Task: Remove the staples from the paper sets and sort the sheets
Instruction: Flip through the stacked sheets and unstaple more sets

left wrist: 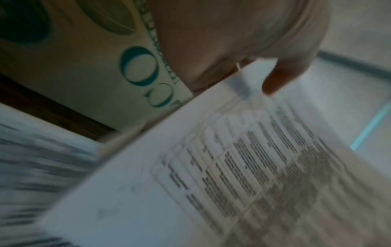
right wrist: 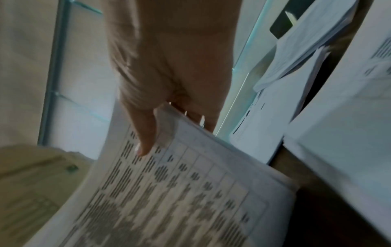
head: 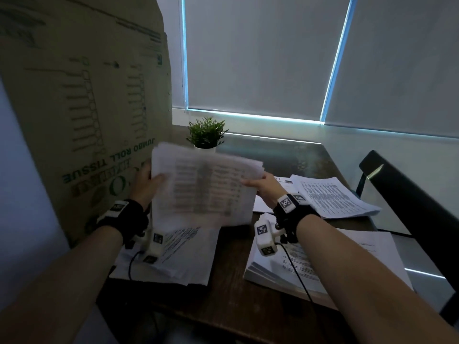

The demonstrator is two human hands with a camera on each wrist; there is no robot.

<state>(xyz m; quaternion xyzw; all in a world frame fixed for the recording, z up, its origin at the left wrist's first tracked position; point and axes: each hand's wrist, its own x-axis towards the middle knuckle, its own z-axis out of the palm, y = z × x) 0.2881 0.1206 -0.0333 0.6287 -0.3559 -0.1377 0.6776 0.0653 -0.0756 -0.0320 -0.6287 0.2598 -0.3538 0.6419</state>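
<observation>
A cardboard box fills the frame's left. At centre, a blurred paper set hangs lifted, long axis upright; left hand and right hand pinch its side edges. Only the right wrist view shows the thumb atop the print.

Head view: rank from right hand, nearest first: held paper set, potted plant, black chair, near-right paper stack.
1. Held paper set: gripped by the right hand.
2. Near-right paper stack: below the wrist.
3. Potted plant: behind, left.
4. Black chair: far right.
</observation>
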